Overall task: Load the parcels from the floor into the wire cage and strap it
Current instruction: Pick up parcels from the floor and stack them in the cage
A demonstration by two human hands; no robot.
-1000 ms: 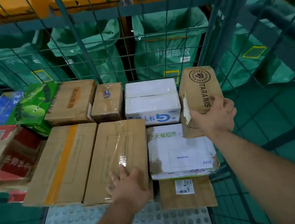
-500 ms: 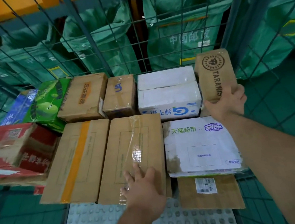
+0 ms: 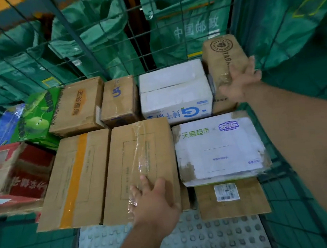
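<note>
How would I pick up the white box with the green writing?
Probably by its near edge, coming from the front. The white box has a taped brown box on its left, cage wire on its right and a blue-logo box behind; only the front is open.

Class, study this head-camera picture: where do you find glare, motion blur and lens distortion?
Head view: glare streaks the clear tape on the brown box under the left hand; head view: the right hand and the kraft parcel it touches are motion-smeared; head view: the wide lens leans the cage wires outward near the edges.
</note>
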